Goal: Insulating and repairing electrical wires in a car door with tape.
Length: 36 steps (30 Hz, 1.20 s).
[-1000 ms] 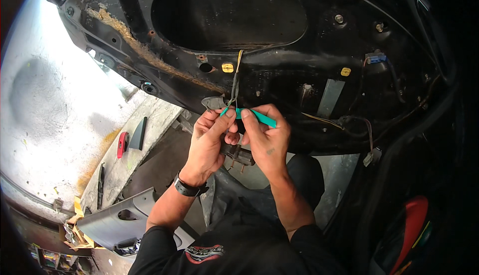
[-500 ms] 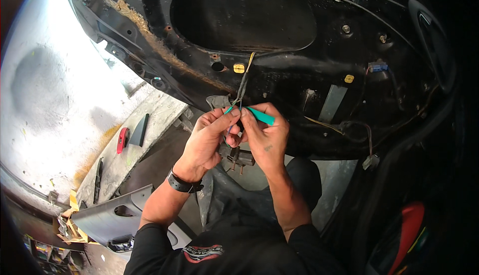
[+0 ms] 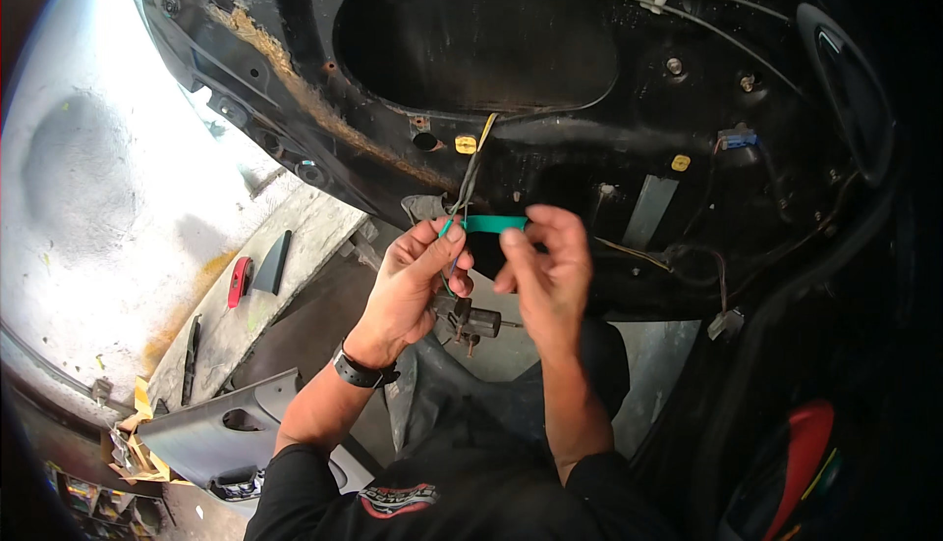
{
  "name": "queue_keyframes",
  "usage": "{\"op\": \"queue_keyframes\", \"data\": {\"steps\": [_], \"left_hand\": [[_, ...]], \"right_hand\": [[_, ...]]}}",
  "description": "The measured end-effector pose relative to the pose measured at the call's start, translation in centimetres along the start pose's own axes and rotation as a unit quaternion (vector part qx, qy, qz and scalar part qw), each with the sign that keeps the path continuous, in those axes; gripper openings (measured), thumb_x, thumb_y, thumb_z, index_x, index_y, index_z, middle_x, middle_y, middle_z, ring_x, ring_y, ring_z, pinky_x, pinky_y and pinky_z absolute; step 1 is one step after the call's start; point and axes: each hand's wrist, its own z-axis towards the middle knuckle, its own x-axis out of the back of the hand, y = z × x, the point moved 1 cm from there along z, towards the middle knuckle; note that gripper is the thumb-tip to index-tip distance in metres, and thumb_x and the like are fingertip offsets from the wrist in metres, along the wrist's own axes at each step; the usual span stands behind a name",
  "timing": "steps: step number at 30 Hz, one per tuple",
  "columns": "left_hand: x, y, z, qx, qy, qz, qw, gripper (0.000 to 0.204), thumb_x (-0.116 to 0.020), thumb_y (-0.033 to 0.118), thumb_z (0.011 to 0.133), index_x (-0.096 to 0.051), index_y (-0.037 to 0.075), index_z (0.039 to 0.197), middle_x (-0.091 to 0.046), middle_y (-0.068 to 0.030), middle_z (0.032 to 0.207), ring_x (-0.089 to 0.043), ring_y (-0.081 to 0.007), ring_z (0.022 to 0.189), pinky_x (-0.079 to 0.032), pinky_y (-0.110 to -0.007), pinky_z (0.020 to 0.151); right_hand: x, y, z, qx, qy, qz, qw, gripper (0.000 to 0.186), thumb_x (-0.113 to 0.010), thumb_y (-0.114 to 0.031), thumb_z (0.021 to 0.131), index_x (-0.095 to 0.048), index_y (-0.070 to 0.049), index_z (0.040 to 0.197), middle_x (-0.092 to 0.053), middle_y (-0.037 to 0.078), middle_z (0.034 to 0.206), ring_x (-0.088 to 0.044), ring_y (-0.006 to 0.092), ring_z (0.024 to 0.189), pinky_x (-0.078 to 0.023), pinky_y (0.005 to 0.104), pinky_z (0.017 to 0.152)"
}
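My left hand [image 3: 408,276], with a dark watch on its wrist, pinches a bundle of thin wires [image 3: 470,180] between thumb and fingers. The wires run down from the lower edge of the large oval opening in a bare black car door [image 3: 550,134]. A strip of green tape [image 3: 494,224] stretches sideways from the wires to my right hand [image 3: 552,271]. Thumb and fingers of that hand are closed at the strip's far end. Just below my hands sits a small dark motor [image 3: 473,322], partly hidden behind the left fingers.
On the left, a worn board [image 3: 221,330] carries a red-handled tool [image 3: 239,282] and a dark wedge-shaped piece [image 3: 273,261]. Below it leans a grey door trim panel [image 3: 221,423]. A loose connector [image 3: 725,325] hangs by wires at the door's lower right.
My right hand has moved right, away from the left, drawing the green tape out flat between them. My left hand keeps its pinch on the wires.
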Motion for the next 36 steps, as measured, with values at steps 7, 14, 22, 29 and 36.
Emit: {"op": "queue_keyframes", "data": {"steps": [7,14,22,29,36], "left_hand": [[0.3,-1.5,0.0,-0.083,-0.035,-0.007,0.996,0.022,-0.062,0.008,0.095,-0.053,0.003,0.115,-0.069,-0.0093,0.090,-0.068,-0.0151,0.073,-0.057,-0.028,0.067],[-0.2,-1.6,0.0,-0.127,0.001,0.027,0.992,0.029,-0.060,0.001,0.095,-0.048,0.003,0.121,-0.070,-0.0096,0.096,-0.069,-0.0130,0.079,-0.056,-0.024,0.070],[0.5,-1.9,0.1,-0.112,-0.036,0.028,0.993,0.029,-0.061,0.004,0.095,-0.048,0.002,0.121,-0.070,-0.0087,0.097,-0.068,-0.0117,0.083,-0.054,-0.025,0.074],[0.2,-2.2,0.4,-0.150,-0.014,0.002,0.989,0.018,-0.058,0.005,0.097,-0.050,0.001,0.112,-0.068,-0.0072,0.091,-0.065,-0.0112,0.079,-0.052,-0.025,0.073],[0.4,-3.0,0.7,-0.209,0.029,0.023,0.977,0.018,-0.058,0.001,0.096,-0.049,0.001,0.111,-0.068,-0.0081,0.090,-0.064,-0.0107,0.078,-0.052,-0.023,0.072]], "right_hand": [[0.6,-2.5,-2.0,0.032,-0.050,-0.123,0.991,0.009,-0.063,-0.005,0.093,-0.064,0.002,0.099,-0.055,0.000,0.087,-0.056,0.0040,0.067,-0.046,0.0191,0.049],[-1.0,-2.0,0.6,-0.089,-0.098,-0.079,0.988,0.015,-0.062,-0.010,0.095,-0.064,0.003,0.101,-0.060,0.002,0.080,-0.060,0.0054,0.062,-0.043,0.0191,0.047],[0.4,-1.4,2.8,-0.155,-0.192,0.031,0.969,0.015,-0.059,-0.010,0.094,-0.062,0.004,0.097,-0.063,0.007,0.073,-0.046,0.0038,0.045,-0.037,0.0187,0.043],[0.9,-0.4,3.3,-0.224,-0.281,0.211,0.909,0.016,-0.059,-0.005,0.088,-0.056,0.001,0.104,-0.063,0.006,0.085,-0.055,0.0068,0.056,-0.049,0.0224,0.055],[-0.3,-0.7,1.9,-0.119,-0.220,0.020,0.968,0.020,-0.060,0.004,0.086,-0.052,-0.005,0.101,-0.058,0.001,0.083,-0.051,0.0024,0.061,-0.040,0.0192,0.047]]}}
